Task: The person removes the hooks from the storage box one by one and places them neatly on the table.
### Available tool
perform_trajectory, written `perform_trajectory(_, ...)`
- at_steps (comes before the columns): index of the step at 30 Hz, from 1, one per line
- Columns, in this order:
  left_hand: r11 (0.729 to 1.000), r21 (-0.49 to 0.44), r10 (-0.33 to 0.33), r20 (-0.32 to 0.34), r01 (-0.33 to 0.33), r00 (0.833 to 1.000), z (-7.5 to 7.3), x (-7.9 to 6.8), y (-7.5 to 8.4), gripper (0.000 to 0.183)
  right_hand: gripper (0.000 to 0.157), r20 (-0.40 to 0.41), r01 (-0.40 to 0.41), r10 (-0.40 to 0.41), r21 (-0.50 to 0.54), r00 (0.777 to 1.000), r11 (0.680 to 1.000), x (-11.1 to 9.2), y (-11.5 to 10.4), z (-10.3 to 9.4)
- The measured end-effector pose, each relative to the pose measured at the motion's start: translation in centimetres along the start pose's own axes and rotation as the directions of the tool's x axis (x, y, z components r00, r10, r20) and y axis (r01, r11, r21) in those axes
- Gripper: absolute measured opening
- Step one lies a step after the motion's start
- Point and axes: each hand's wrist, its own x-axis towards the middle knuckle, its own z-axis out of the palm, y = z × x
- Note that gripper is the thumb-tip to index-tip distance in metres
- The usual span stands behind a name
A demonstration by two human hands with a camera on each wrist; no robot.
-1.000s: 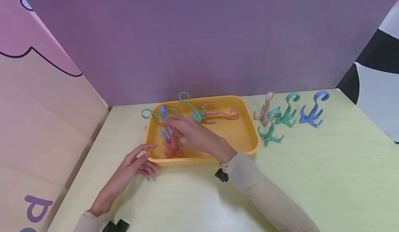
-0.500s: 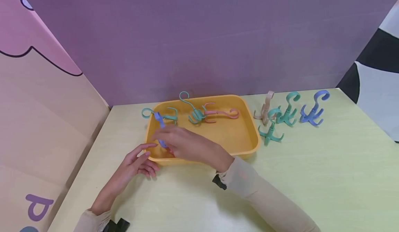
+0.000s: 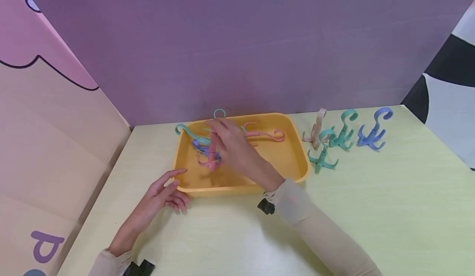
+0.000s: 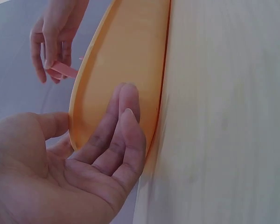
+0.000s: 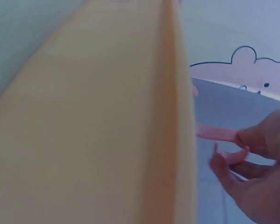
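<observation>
My right hand (image 3: 235, 148) pinches a pink swivel hanger hook (image 3: 212, 155) over the left half of a yellow tray (image 3: 274, 169); its prongs point down. The right wrist view shows the pink hook (image 5: 217, 133) between thumb and fingers, partly beyond the tray wall. A blue hook (image 3: 199, 146) lies just behind it, partly covered. One teal hook (image 3: 189, 132) leans over the tray's left rim. Relaxed and spread, my left hand (image 3: 159, 195) touches the tray's front left corner, with fingers against the outer wall (image 4: 102, 70) in the left wrist view.
Inside the tray, another pink hook (image 3: 265, 134) lies at the right, and a teal hook's loop (image 3: 219, 110) rises behind my right hand. Right of the tray stand a beige hook (image 3: 316, 131), two teal hooks (image 3: 343, 134) and a blue hook (image 3: 371, 134). A purple backdrop (image 3: 237, 49) stands behind the table.
The right hand has let go of the blue hook, which now lies in the tray, and has lifted the pink hook from the front left. The left teal hook has shifted right. The left hand stays.
</observation>
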Motion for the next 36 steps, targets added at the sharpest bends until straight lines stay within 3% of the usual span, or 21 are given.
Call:
perform_trajectory(3, 1.0, -0.002, 0.0, -0.001, 0.0, 1.0, 0.0, 0.0, 0.1, 0.047, 0.028, 0.066, -0.022, 0.021, 0.028, 0.998, 0.999, 0.0, 0.4, -0.4)
perform_trajectory(8, 1.0, 0.001, -0.009, -0.001, 0.009, 1.0, 0.0, 0.0, 0.0, 0.047, 0.032, 0.22, -0.071, 0.047, 0.102, 0.974, 0.992, -0.1, 0.8, -0.6)
perform_trajectory(15, 1.0, 0.002, -0.006, 0.002, 0.006, 1.0, 0.0, 0.1, -0.1, 0.047, 0.034, 0.334, -0.01, -0.071, 0.235, 0.94, 0.972, 0.1, 0.7, -0.9)
perform_trajectory(18, 1.0, 0.007, -0.002, 0.005, 0.001, 1.0, -0.1, 0.1, 0.0, 0.047, 0.031, 0.359, -0.033, -0.068, 0.268, 0.931, 0.963, 0.1, 0.2, -1.4)
perform_trajectory(22, 1.0, 0.017, -0.008, 0.003, 0.008, 1.0, -0.1, 0.0, 0.1, 0.045, 0.032, 0.363, -0.092, -0.033, 0.324, 0.931, 0.942, 0.0, -0.8, -2.6)
perform_trajectory(24, 1.0, 0.016, -0.015, 0.004, 0.015, 1.0, -0.1, 0.0, 0.1, 0.044, 0.034, 0.333, -0.088, -0.019, 0.303, 0.943, 0.949, -0.3, -1.0, -3.3)
perform_trajectory(27, 1.0, 0.013, -0.01, 0.011, 0.009, 1.0, -0.1, 0.0, 0.2, 0.044, 0.036, 0.266, -0.053, -0.005, 0.209, 0.964, 0.977, -0.6, -1.3, -4.1)
perform_trajectory(29, 1.0, 0.011, -0.005, 0.013, 0.005, 1.0, -0.1, -0.1, 0.2, 0.045, 0.036, 0.205, -0.011, -0.008, 0.091, 0.979, 0.996, -1.0, -1.4, -4.5)
perform_trajectory(36, 1.0, 0.005, -0.007, 0.012, 0.007, 1.0, 0.0, -0.1, 0.0, 0.044, 0.037, 0.046, 0.09, -0.088, -0.038, 0.995, 0.995, -3.0, -1.4, -6.3)
